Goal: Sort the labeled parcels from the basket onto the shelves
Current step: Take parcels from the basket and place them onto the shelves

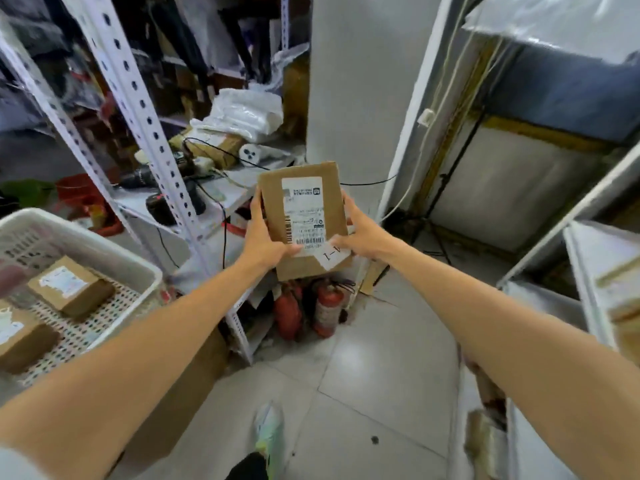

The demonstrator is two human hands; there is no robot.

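While standing just right of the basket, held one brown parcel up and well clear of it, with the printed label turned to the camera. Gripped its left edge with the left hand, fingers curled behind and thumb on the front. Pinched its lower right corner with the right hand, thumb pressed on a white slip hand-marked with what looked like A-1, upside down. Saw at least two more labelled parcels lying in the basket. Judged the step as reading the code before shelving, and the task as only partway through. Reckoned the next move called for matching that code to a bay, either on the perforated rack directly beyond the basket or on the white shelves far to the right of it. Could not tell which, having found no bay markings legible. Would then need to carry the parcel level and set it flat, label outward.
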